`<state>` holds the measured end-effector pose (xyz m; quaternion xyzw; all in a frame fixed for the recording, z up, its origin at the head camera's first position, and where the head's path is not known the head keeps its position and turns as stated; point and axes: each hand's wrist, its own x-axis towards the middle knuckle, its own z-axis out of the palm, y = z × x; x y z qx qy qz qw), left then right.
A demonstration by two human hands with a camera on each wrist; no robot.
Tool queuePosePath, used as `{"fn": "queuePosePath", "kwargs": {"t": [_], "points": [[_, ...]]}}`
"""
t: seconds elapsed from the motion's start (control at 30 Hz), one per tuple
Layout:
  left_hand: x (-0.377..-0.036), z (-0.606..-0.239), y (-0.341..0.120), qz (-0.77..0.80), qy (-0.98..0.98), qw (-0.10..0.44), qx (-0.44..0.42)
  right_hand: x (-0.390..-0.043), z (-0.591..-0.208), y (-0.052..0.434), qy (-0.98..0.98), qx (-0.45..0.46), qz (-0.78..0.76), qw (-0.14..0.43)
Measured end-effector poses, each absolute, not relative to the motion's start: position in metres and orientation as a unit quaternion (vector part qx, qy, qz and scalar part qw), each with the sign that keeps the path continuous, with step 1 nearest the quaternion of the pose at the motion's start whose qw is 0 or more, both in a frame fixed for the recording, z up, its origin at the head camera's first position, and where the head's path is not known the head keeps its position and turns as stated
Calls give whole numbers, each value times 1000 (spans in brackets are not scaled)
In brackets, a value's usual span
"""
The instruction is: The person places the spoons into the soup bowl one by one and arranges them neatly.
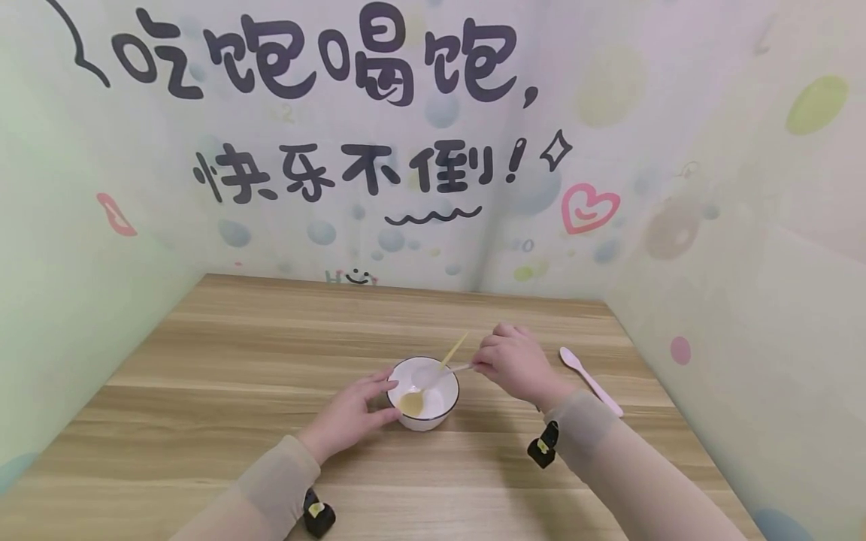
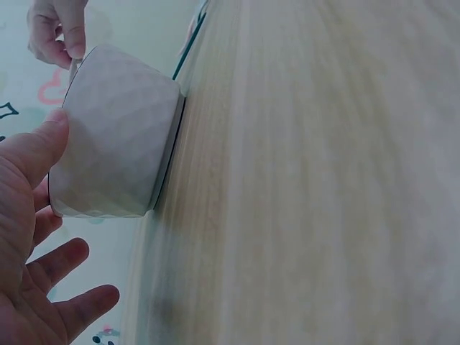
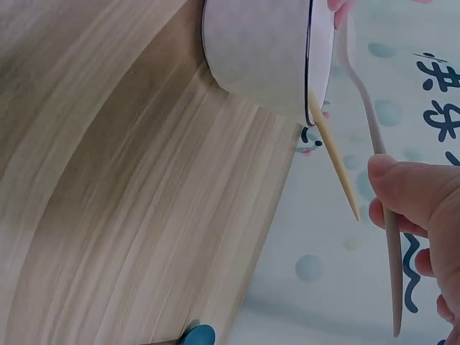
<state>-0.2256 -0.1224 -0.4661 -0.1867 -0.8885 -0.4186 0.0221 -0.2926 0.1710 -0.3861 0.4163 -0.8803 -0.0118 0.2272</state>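
A white bowl (image 1: 421, 425) with a dark rim stands upright on the table; its faceted outer wall (image 2: 115, 136) fills much of the left wrist view. My left hand (image 1: 352, 418) grips the bowl's left side at the rim, thumb on the near side, with two fingers spread free. A yellow spoon (image 1: 455, 349) leans in the bowl, its handle sticking out past the far right rim. Between thumb and fingers, my right hand (image 1: 517, 364) pinches the handle of a pale spoon (image 3: 370, 108), whose head is inside the bowl, over the yellow spoon.
To the right of my right hand, a pale pink spoon (image 1: 590, 381) lies on the wooden table (image 1: 203, 361). Printed walls (image 1: 406, 255) with dark lettering enclose the table at the back and both sides. Small black devices (image 1: 543, 447) are strapped at both wrists.
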Motion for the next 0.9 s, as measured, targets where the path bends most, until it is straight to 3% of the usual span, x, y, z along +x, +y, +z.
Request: {"fn": "queuePosePath", "kwargs": {"t": [0.27,0.9], "points": [[-226,-467,-122,-416,-889,30,-191,-293,-386,162,-863,445,-41,234],[-226,-467,-123,-411,-889,34,-199,-294,-380,142,-861,468,-92,178]]}}
